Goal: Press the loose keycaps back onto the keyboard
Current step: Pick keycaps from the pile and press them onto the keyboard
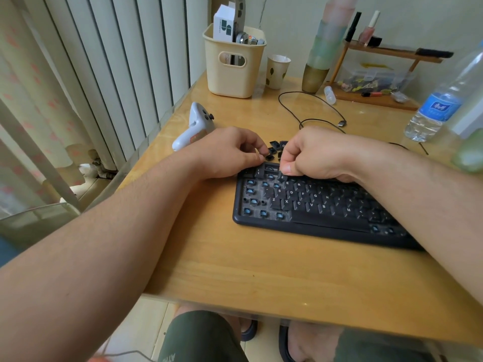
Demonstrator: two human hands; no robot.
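Observation:
A black keyboard lies on the wooden table, its left columns showing several bare blue switches. Loose black keycaps lie in a small pile just behind its top left corner. My left hand hovers at that corner and pinches one black keycap between thumb and fingertips. My right hand rests over the top row with curled fingers, its thumb pressing down on a keycap in the number row. What the curled fingers hold, if anything, is hidden.
A white handheld controller lies left of my hands. Behind stand a cream bin, a paper cup, a tall vase and a wooden rack. A black USB cable loops across the table. A water bottle stands at right.

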